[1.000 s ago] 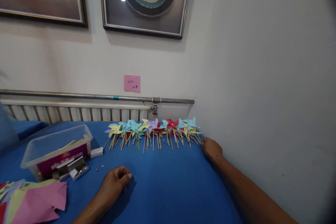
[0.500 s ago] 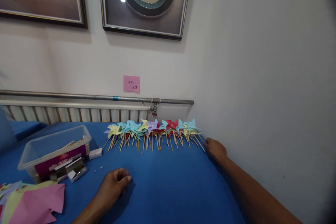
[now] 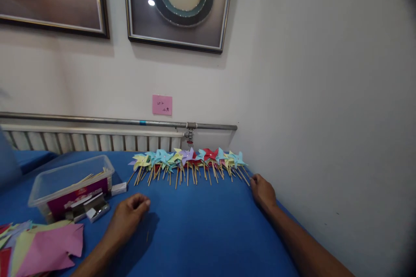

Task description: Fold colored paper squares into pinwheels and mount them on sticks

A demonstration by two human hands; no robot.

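**Two hands flat on the blue cloth, one at the end of the pinwheel row**

The right hand (image 3: 262, 190) rests knuckles-up on the blue cloth-covered table (image 3: 208, 233), fingers curled loosely, its fingertips just beside the last wooden stick at the right end of the row of small paper pinwheels on thin wooden sticks (image 3: 188, 162). Whether it pinches that stick cannot be told. The left hand (image 3: 127, 215) lies nearer the middle of the cloth, fingers half curled with thumb and forefinger close together; whether anything is between them cannot be made out.

The pinwheels lie in an overlapping line along the far edge of the table, below the white ribbed radiator (image 3: 91, 140), heads towards the wall and sticks pointing back at the person. Yellow, turquoise, lilac and red heads show.

Judging by look, each is very light, with a stiff but snappable stick and a thin paper head that would crease under pressure; the bare stick is the safe place to grip.

To the left stand a clear plastic tub (image 3: 69, 181) holding spare sticks, and loose pink and yellow paper sheets (image 3: 45, 246).
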